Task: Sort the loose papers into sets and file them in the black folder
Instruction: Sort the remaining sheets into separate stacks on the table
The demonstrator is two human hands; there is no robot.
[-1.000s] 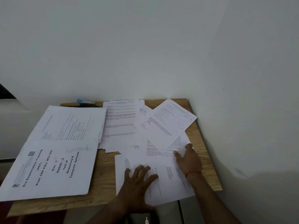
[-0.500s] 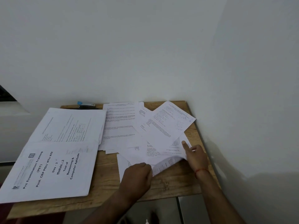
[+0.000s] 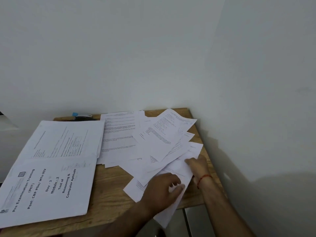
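Note:
Loose printed sheets (image 3: 159,139) lie fanned and overlapping on the right half of a small wooden table (image 3: 109,187). My left hand (image 3: 162,190) grips a bent white sheet (image 3: 177,170) at the near right, its lower part hanging past the table edge. My right hand (image 3: 198,164), with a red thread on the wrist, holds the same sheet's far edge. Two large stacks lie at the left: one with bold title text (image 3: 49,190) in front, another (image 3: 68,139) behind it. No black folder is plainly visible.
A stapler with a blue end (image 3: 82,115) sits on a dark strip at the table's back edge. White walls close the back and right side. A grey floor shows below the near right edge (image 3: 196,221).
Both hands lay flat on a sheet at the near edge. My left hand curled round it and lifted; now the sheet is bent upward between both hands, and the view moved closer.

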